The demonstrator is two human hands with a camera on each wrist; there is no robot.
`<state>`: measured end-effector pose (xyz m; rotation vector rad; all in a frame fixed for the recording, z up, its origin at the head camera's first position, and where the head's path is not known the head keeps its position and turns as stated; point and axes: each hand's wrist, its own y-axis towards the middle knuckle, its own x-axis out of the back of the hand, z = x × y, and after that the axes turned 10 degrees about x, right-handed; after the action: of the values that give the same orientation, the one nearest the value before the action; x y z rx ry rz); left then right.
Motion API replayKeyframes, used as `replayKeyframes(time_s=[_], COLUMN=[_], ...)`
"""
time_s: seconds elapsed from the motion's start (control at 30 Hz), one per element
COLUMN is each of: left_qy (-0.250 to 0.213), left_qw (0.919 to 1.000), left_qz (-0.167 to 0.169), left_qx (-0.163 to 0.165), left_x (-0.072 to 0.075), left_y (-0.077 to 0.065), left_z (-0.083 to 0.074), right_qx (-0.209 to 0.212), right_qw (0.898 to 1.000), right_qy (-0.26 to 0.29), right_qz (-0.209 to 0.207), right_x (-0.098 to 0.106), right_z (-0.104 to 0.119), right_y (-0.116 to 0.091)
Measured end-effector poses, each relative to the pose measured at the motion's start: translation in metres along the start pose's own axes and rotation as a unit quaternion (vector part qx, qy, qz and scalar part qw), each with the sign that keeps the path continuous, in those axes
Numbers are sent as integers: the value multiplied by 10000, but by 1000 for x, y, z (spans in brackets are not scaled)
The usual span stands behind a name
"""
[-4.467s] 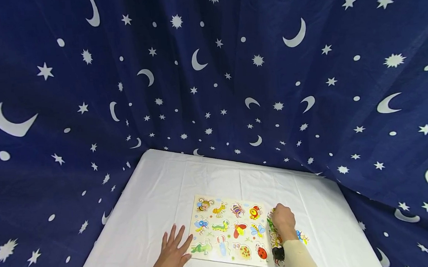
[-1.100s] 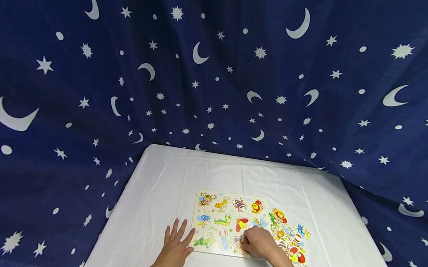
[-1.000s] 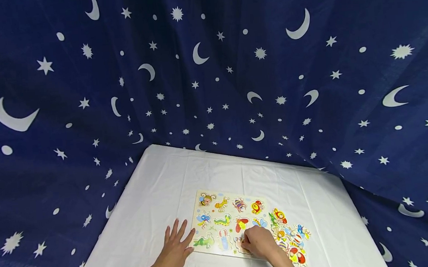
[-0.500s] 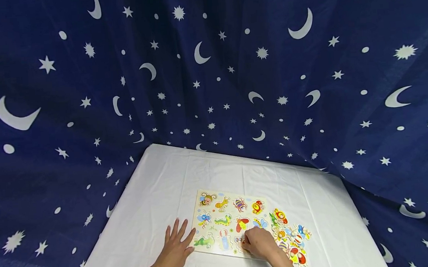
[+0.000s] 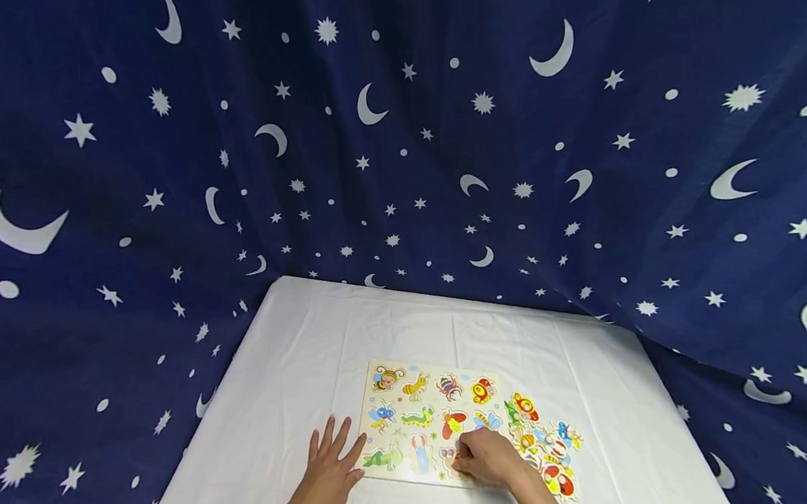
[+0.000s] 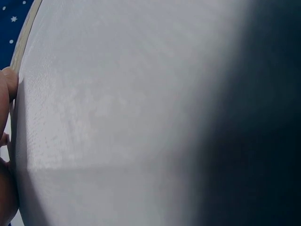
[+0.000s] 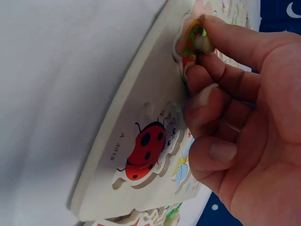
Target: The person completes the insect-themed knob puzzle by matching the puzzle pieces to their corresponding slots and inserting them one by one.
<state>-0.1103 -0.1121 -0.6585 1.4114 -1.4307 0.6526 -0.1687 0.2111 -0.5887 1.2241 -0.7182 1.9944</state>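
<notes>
A pale wooden puzzle board (image 5: 434,404) with several colourful insect pictures lies on the white cloth. My left hand (image 5: 323,476) rests flat with spread fingers at the board's left edge, forefinger and thumb touching or very near it. Low on the board's right half, my right hand (image 5: 488,456) pinches a knobbed puzzle piece (image 7: 190,44) between thumb and forefinger. Seen nearly edge-on in the right wrist view, the piece shows green, yellow and red. It is tilted at a pale pink cut-out; whether it sits in it I cannot tell. Beside that lies a ladybug cut-out (image 7: 148,150).
Several loose insect pieces (image 5: 560,449) lie in an overlapping pile just right of the board. White cloth (image 5: 299,366) covers the table around it. A dark blue curtain (image 5: 397,152) with moons and stars hangs behind and at both sides.
Several seconds ago my right hand was over the pile; it has since come left onto the board with a piece. Over the last second it has hardly moved, and my left hand stays put.
</notes>
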Motion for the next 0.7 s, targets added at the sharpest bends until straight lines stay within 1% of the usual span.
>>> replayKeyframes(time_s=[0.07, 0.1, 0.17, 0.2, 0.27, 0.33, 0.37, 0.43, 0.53, 0.63, 0.7], left_qy=[24, 42, 60, 79, 93, 97, 75, 56, 57, 90, 154], left_qw=[10000, 10000, 9999, 9999, 9999, 9999, 9999, 9999, 9999, 9997, 9996], left_qz=[11, 48, 130, 128, 98, 22, -8, -52, -87, -134, -157], left_qx=[-28, -29, -10, -22, -63, -98, -102, -106, -111, -155, -153], left_x=[-2, -3, -5, -5, -6, -6, -5, -5, -4, -3, -3], left_y=[-3, -4, -6, -6, -6, -6, -5, -4, -3, -2, 0], left_z=[0, 0, 0, 0, 0, 0, 0, 0, 1, 2, 3], right_qx=[-56, -138, -371, -558, -1028, -1486, -1704, -2113, -2603, -2944, -3047], right_qw=[10000, 9999, 9979, 9952, 9851, 9709, 9644, 9533, 9431, 9393, 9393], right_qy=[59, -17, -347, -542, -864, -1086, -1102, -1057, -967, -757, -619], right_qz=[-18, -94, -394, -599, -1071, -1533, -1695, -1883, -1828, -1592, -1450], right_x=[1, 1, 4, 6, 12, 18, 21, 28, 34, 37, 38], right_z=[-2, -3, -9, -13, -23, -36, -43, -56, -73, -83, -87], right_y=[0, -1, -2, -2, -4, -6, -8, -12, -18, -21, -22])
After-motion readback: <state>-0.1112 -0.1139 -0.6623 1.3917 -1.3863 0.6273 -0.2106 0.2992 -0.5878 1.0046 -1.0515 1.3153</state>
